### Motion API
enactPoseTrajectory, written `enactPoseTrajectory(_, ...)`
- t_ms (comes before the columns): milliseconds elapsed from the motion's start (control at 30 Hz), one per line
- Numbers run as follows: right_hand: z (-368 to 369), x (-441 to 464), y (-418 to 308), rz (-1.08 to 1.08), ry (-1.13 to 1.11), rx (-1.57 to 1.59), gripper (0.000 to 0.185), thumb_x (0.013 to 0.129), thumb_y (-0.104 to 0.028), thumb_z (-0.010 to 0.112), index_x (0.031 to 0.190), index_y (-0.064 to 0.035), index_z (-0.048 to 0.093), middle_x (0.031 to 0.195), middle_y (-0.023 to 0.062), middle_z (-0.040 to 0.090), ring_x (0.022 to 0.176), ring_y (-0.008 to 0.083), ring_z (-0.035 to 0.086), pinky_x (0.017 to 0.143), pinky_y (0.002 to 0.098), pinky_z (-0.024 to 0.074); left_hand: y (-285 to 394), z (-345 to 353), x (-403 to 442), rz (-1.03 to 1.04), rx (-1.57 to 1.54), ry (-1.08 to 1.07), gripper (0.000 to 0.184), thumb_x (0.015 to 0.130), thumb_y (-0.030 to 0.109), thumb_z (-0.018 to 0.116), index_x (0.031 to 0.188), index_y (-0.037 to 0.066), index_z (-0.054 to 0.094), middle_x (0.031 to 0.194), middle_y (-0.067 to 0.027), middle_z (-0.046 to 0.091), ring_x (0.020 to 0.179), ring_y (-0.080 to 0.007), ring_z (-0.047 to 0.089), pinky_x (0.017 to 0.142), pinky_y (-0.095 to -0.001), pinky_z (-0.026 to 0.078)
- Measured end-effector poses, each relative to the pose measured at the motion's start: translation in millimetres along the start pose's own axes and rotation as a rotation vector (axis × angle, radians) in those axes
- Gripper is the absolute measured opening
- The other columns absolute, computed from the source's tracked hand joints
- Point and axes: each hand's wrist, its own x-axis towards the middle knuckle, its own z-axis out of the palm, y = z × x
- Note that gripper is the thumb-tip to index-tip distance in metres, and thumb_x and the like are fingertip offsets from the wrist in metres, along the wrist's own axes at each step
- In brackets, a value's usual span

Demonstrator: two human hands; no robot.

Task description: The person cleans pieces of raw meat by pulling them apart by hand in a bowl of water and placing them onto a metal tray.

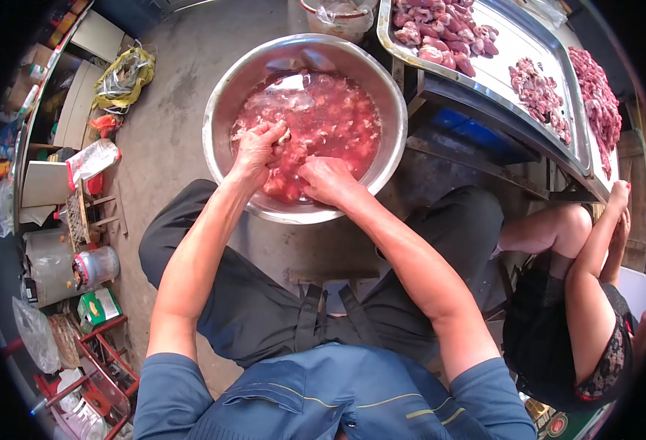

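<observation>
A wide steel basin (398, 125) stands on the floor between my knees, filled with red, bloody water and many small pieces of meat (338, 110). Just above the water on the left side, my left hand (259, 152) is closed, pinching a small pale piece of meat (285, 137) between thumb and fingers. My right hand (327, 180) dips into the water near the basin's front rim. Its fingers are curled, with the tips under the surface, so whatever they hold is hidden.
On a table at right, a metal tray (510, 37) holds dark red organ-like meat (448, 33) and a smaller chopped pile (539, 92). More meat (594, 95) lies beyond. A bucket (341, 18) stands behind the basin. Another person (572, 293) sits at right. Cluttered shelves line the left.
</observation>
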Motion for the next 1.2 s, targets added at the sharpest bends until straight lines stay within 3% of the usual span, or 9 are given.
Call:
enactPoseTrajectory(133,1.2,0.8,0.3,0.039,-0.043,-0.001,0.011,0.074,-0.013,0.062,0.076,-0.0023,0.065,0.080,0.0183,0.064,0.082,0.0366,0.064,0.068,0.0490,0.0489,-9.0,6.6,1.9,0.115,0.257,0.126,0.004,0.087,0.007,0.059,0.086,0.003,0.060,0.073,-0.0049,0.063,0.052,-0.0070,0.053,0.044,-0.0196,0.038)
enactPoseTrajectory(200,-4.5,-2.1,-0.2,0.005,-0.024,0.093,0.011,0.071,-0.012,0.067,0.071,-0.0017,0.064,0.073,0.0198,0.064,0.078,0.0379,0.064,0.065,0.0499,0.0479,-11.1,6.7,0.8,0.105,0.371,0.114,0.012,0.083,0.000,0.056,0.092,-0.001,0.063,0.081,-0.0093,0.068,0.060,-0.0094,0.060,0.049,-0.0208,0.044)
enactPoseTrajectory(367,-10.3,-4.2,-3.8,0.018,-0.051,0.079,0.017,0.068,-0.017,0.074,0.071,-0.0029,0.065,0.074,0.0200,0.064,0.078,0.0380,0.064,0.065,0.0492,0.0478,-28.1,-8.1,10.7,0.185,0.636,0.026,0.011,0.083,0.003,0.057,0.090,0.000,0.065,0.074,-0.0053,0.066,0.059,-0.0093,0.057,0.054,-0.0242,0.045)
enactPoseTrajectory(533,-21.1,-1.7,-4.9,0.076,-0.106,0.125,0.029,0.066,-0.028,0.079,0.075,-0.0025,0.068,0.078,0.0198,0.066,0.080,0.0363,0.066,0.069,0.0454,0.0516,-25.8,-12.4,15.5,0.223,0.973,0.126,0.012,0.084,0.010,0.058,0.085,0.000,0.065,0.067,-0.0013,0.062,0.058,-0.0072,0.053,0.053,-0.0256,0.042)
enactPoseTrajectory(633,-27.0,2.1,2.9,0.140,-0.009,0.218,0.035,0.067,-0.034,0.080,0.076,-0.0024,0.068,0.076,0.0201,0.066,0.077,0.0360,0.066,0.068,0.0445,0.0506,-27.5,-11.6,15.3,0.283,0.859,0.092,0.012,0.085,0.010,0.057,0.086,0.000,0.064,0.068,-0.0017,0.062,0.058,-0.0078,0.053,0.053,-0.0257,0.043)
enactPoseTrajectory(733,-39.3,1.6,10.2,0.211,0.083,0.645,0.030,0.073,-0.027,0.078,0.072,-0.0003,0.064,0.062,0.0090,0.063,0.056,0.0153,0.063,0.051,0.0326,0.0472,-20.6,-2.1,3.5,0.195,0.629,0.001,0.013,0.085,0.011,0.057,0.089,0.000,0.064,0.069,-0.0028,0.062,0.058,-0.0082,0.054,0.053,-0.0259,0.043)
enactPoseTrajectory(833,-53.8,2.7,10.8,0.293,0.169,0.638,0.038,0.071,-0.035,0.079,0.077,0.0004,0.067,0.064,0.0142,0.063,0.060,0.0200,0.062,0.060,0.0355,0.0485,-17.9,-6.2,9.2,0.236,0.636,0.033,0.017,0.088,0.016,0.059,0.092,0.000,0.064,0.073,-0.0034,0.063,0.060,-0.0083,0.054,0.055,-0.0246,0.043)
enactPoseTrajectory(933,-46.8,6.5,21.4,0.299,0.235,0.795,0.030,0.074,-0.026,0.075,0.077,0.0024,0.065,0.065,0.0099,0.065,0.060,0.0146,0.061,0.056,0.0310,0.0484,-0.5,12.3,-3.6,0.101,0.656,-0.017,0.022,0.089,0.022,0.062,0.094,0.001,0.065,0.075,-0.0027,0.063,0.063,-0.0074,0.053,0.058,-0.0230,0.043)
enactPoseTrajectory(1200,-45.1,9.0,15.9,0.244,0.287,0.972,0.015,0.079,-0.015,0.066,0.079,0.0001,0.066,0.067,0.0072,0.066,0.057,0.0117,0.062,0.052,0.0279,0.0486,2.3,23.5,-9.8,0.235,0.702,-0.124,0.027,0.090,0.029,0.064,0.100,0.004,0.065,0.081,0.0032,0.061,0.069,-0.0042,0.052,0.061,-0.0203,0.041)
